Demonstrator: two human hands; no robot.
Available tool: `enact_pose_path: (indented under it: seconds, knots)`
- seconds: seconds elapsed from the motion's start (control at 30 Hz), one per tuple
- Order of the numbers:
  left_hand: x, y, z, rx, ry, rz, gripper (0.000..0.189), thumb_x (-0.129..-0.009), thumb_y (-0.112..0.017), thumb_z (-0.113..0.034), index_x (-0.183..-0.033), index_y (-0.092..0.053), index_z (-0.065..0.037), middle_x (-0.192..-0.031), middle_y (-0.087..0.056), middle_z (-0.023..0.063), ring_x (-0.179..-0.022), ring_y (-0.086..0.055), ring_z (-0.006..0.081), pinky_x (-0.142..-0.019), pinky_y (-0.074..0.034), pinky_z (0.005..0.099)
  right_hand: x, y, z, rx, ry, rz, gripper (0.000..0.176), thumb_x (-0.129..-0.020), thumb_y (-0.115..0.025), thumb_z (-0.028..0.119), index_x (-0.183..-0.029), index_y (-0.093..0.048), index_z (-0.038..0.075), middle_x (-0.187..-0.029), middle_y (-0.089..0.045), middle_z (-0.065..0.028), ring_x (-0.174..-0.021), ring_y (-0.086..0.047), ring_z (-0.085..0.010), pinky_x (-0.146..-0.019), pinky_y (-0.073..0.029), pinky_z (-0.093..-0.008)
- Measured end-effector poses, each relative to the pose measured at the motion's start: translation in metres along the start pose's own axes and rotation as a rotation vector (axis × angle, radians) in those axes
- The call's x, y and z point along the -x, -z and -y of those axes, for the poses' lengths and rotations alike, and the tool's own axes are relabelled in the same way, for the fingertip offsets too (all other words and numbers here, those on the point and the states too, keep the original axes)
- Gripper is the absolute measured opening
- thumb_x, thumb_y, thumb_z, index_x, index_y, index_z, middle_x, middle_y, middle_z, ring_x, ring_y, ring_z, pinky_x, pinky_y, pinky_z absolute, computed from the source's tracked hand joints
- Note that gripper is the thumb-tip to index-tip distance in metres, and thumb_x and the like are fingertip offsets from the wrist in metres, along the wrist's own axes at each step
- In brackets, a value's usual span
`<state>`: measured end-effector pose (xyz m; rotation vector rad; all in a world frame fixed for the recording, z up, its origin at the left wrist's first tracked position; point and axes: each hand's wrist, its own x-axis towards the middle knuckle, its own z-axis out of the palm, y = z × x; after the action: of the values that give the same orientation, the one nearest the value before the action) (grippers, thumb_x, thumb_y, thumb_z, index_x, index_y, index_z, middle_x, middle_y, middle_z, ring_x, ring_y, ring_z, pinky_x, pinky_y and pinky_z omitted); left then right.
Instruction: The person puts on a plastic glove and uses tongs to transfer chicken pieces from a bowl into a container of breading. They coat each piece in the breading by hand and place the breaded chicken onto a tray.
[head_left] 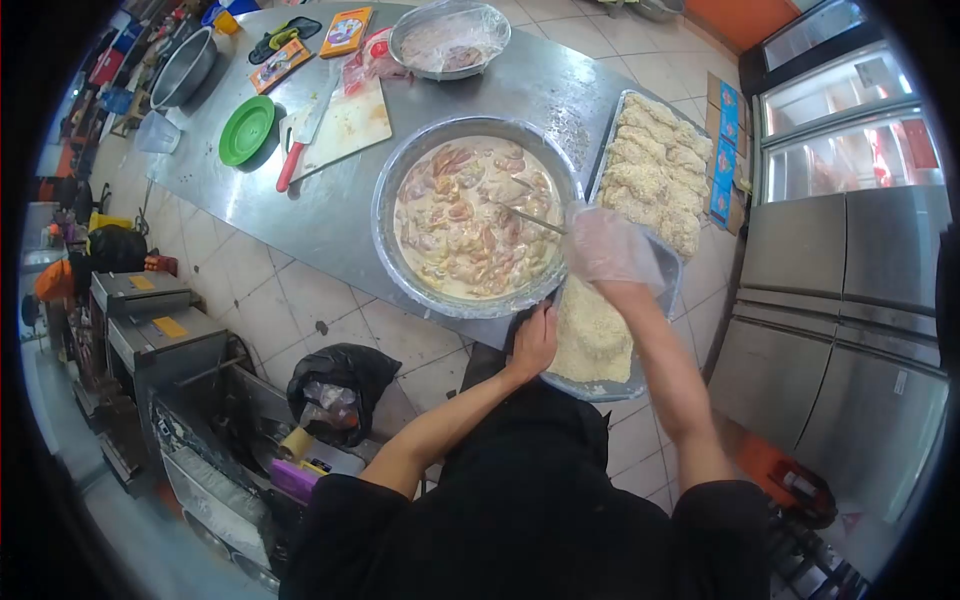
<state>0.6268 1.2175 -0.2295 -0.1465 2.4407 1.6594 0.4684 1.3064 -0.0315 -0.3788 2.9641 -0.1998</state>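
My right hand [606, 246], in a clear plastic glove, holds a thin metal utensil [535, 220] whose tip reaches into a large steel bowl [384, 205] of chicken pieces in pale creamy marinade. My bare left hand [534, 342] rests on the near rim of a bowl of breadcrumbs [592, 340], just below the big bowl. A metal tray [604, 150] of breaded chicken pieces [655, 170] lies to the right on the steel table [330, 220].
A cutting board [347, 122] with a red-handled cleaver [301, 137], a green plate [246, 130], a covered bowl [449, 38] and packets sit farther back. A black bin bag [338, 385] stands on the tiled floor. Steel fridges [850, 300] are on the right.
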Motion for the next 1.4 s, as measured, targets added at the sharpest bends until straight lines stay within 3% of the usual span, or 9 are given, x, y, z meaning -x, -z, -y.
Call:
enact_pose_path:
  seconds: [0.27, 0.37, 0.53, 0.7, 0.87, 1.0, 1.1, 1.27, 1.4]
  knots:
    - [0.002, 0.005, -0.009, -0.019, 0.035, 0.037, 0.043, -0.105, -0.035, -0.033, -0.128, -0.049, 0.0, -0.107, -0.063, 0.0309, -0.097, -0.058, 0.0508, -0.087, -0.044, 0.057, -0.009, -0.027, 0.016, 0.103, 0.168, -0.157, 0.018, -0.087, -0.053, 0.011, -0.078, -0.067, 0.003, -0.08, -0.069, -0.0211, -0.075, -0.071, -0.0346, -0.06, -0.057, -0.042]
    - [0.002, 0.007, -0.01, -0.031, 0.058, 0.064, 0.043, -0.104, -0.037, -0.032, -0.128, -0.05, 0.0, -0.105, -0.064, 0.0313, -0.095, -0.059, 0.0504, -0.087, -0.045, 0.0573, -0.019, -0.026, 0.003, 0.066, -0.034, 0.002, 0.019, -0.088, -0.054, 0.014, -0.08, -0.068, 0.002, -0.079, -0.068, -0.0217, -0.076, -0.07, -0.0355, -0.062, -0.055, -0.0436]
    - [0.001, 0.002, -0.003, -0.025, 0.044, 0.052, 0.043, -0.103, -0.039, -0.032, -0.129, -0.051, -0.001, -0.102, -0.064, 0.0318, -0.095, -0.06, 0.0499, -0.087, -0.046, 0.0572, -0.01, 0.007, -0.049, -0.403, -0.087, 0.118, 0.023, -0.088, -0.062, 0.027, -0.096, -0.072, 0.008, -0.078, -0.064, -0.0215, -0.069, -0.064, -0.0345, -0.068, -0.049, -0.0435]
    - [0.001, -0.003, 0.002, -0.01, 0.004, 0.024, 0.042, -0.103, -0.038, -0.032, -0.128, -0.052, -0.001, -0.104, -0.064, 0.0318, -0.096, -0.06, 0.05, -0.087, -0.046, 0.0571, 0.0, 0.044, -0.052, -0.311, -0.179, 0.232, 0.024, -0.088, -0.062, 0.027, -0.099, -0.071, 0.008, -0.079, -0.064, -0.0202, -0.07, -0.064, -0.0326, -0.07, -0.05, -0.042]
    - [0.0, -0.004, 0.003, -0.027, -0.002, -0.006, 0.041, -0.104, -0.038, -0.032, -0.127, -0.053, -0.001, -0.106, -0.064, 0.0316, -0.096, -0.06, 0.0492, -0.087, -0.045, 0.0572, 0.007, 0.004, -0.017, 0.204, -0.055, 0.065, 0.018, -0.092, -0.052, 0.018, -0.096, -0.066, 0.007, -0.09, -0.07, -0.0191, -0.08, -0.07, -0.0344, -0.071, -0.055, -0.0474]
    - [0.003, -0.002, -0.001, -0.025, -0.01, -0.012, 0.041, -0.103, -0.038, -0.032, -0.127, -0.053, -0.001, -0.104, -0.064, 0.0314, -0.095, -0.06, 0.0495, -0.086, -0.046, 0.0572, -0.004, -0.022, -0.002, 0.162, 0.043, -0.109, 0.017, -0.09, -0.053, 0.014, -0.092, -0.067, 0.004, -0.086, -0.071, -0.0178, -0.073, -0.072, -0.0322, -0.062, -0.058, -0.0445]
    - [-0.001, 0.0, -0.002, -0.024, 0.011, 0.002, 0.04, -0.103, -0.039, -0.031, -0.126, -0.052, -0.001, -0.101, -0.064, 0.0317, -0.093, -0.06, 0.0507, -0.085, -0.046, 0.058, -0.024, -0.015, -0.012, 0.197, -0.016, 0.059, 0.018, -0.09, -0.053, 0.015, -0.095, -0.069, 0.008, -0.09, -0.071, -0.0171, -0.076, -0.072, -0.0315, -0.066, -0.059, -0.0433]
    - [-0.001, -0.001, 0.002, -0.01, -0.029, -0.004, 0.039, -0.103, -0.039, -0.031, -0.125, -0.052, -0.001, -0.097, -0.064, 0.0317, -0.092, -0.06, 0.052, -0.083, -0.045, 0.0593, -0.019, 0.046, -0.036, -0.05, -0.061, 0.179, 0.025, -0.089, -0.06, 0.023, -0.109, -0.073, 0.016, -0.091, -0.071, -0.0171, -0.08, -0.07, -0.0295, -0.076, -0.056, -0.0411]
    - [-0.002, 0.005, -0.006, 0.004, 0.022, 0.073, 0.044, -0.104, -0.036, -0.034, -0.127, -0.05, 0.002, -0.106, -0.062, 0.0331, -0.1, -0.058, 0.0518, -0.087, -0.043, 0.058, -0.022, 0.044, -0.078, -0.267, 0.045, 0.165, 0.034, -0.086, -0.065, 0.024, -0.118, -0.07, 0.014, -0.086, -0.07, -0.0174, -0.073, -0.067, -0.0283, -0.072, -0.052, -0.0403]
